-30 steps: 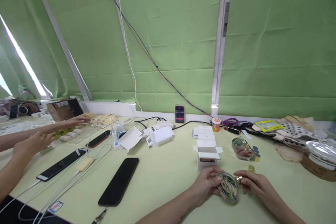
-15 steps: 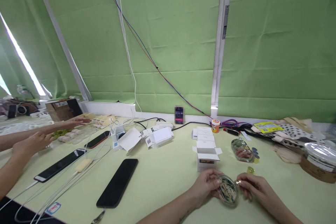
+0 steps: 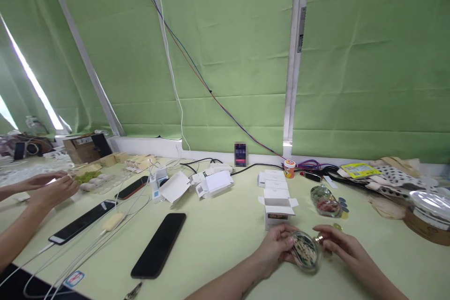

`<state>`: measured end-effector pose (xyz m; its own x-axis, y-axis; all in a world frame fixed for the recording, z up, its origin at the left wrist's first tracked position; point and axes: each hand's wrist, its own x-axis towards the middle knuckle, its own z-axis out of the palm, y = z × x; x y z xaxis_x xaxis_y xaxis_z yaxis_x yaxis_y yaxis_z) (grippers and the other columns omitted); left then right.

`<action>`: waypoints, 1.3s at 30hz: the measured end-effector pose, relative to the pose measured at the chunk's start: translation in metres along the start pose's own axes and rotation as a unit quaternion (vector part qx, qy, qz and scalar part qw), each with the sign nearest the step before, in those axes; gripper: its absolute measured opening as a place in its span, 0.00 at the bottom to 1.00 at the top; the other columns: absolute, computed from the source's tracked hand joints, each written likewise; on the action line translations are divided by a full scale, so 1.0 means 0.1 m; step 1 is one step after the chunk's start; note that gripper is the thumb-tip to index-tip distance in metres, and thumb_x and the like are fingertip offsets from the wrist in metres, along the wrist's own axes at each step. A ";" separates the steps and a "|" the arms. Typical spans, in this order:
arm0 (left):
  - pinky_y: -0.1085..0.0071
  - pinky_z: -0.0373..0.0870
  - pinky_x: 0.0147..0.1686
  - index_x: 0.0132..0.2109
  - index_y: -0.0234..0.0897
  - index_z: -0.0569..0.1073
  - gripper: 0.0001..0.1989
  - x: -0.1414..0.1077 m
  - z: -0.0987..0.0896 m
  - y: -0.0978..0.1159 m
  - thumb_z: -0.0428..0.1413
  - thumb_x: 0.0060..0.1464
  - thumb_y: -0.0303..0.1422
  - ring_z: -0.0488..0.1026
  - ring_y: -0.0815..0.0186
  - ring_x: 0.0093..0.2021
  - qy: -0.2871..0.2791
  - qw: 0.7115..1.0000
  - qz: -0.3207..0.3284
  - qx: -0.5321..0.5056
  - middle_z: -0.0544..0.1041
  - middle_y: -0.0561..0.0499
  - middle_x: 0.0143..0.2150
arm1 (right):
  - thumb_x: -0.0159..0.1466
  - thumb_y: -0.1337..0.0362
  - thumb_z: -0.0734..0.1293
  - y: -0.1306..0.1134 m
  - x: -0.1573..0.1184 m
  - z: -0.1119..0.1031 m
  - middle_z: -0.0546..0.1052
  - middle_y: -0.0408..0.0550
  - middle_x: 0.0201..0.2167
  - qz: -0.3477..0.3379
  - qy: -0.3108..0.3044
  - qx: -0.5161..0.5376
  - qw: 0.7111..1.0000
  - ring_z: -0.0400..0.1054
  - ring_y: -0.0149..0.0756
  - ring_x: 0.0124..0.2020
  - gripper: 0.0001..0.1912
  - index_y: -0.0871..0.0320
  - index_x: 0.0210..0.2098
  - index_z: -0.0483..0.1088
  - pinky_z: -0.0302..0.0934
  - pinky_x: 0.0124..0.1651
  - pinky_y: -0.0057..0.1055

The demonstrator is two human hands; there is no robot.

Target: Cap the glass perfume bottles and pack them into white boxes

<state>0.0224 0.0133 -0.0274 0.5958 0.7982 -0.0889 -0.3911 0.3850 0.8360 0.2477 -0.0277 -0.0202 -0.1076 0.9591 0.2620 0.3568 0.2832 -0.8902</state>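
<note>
glass bottle clamped in left hand fingers, right hand fingers pinching its gold cap

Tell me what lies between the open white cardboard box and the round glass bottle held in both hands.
Nothing in the head view: only a short bare strip of the pale green table separates the open white cardboard box from the round glass bottle.

We see the open box on the bench behind the jar; phone lies left.
</note>
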 end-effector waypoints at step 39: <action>0.75 0.73 0.23 0.40 0.31 0.77 0.28 -0.04 0.05 0.04 0.73 0.31 0.41 0.74 0.68 0.29 0.012 1.000 -0.006 0.028 0.76 0.47 0.35 | 0.64 0.47 0.61 0.07 0.00 0.05 0.69 0.40 0.17 0.050 -0.067 0.039 0.996 0.62 0.29 0.18 0.21 0.58 0.31 0.71 0.56 0.21 0.24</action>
<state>0.0221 0.0096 -0.0214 0.5827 0.8048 -0.1127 -0.3430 0.3693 0.8637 0.2454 -0.0260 -0.0287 -0.1992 0.9722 0.1233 0.3002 0.1804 -0.9367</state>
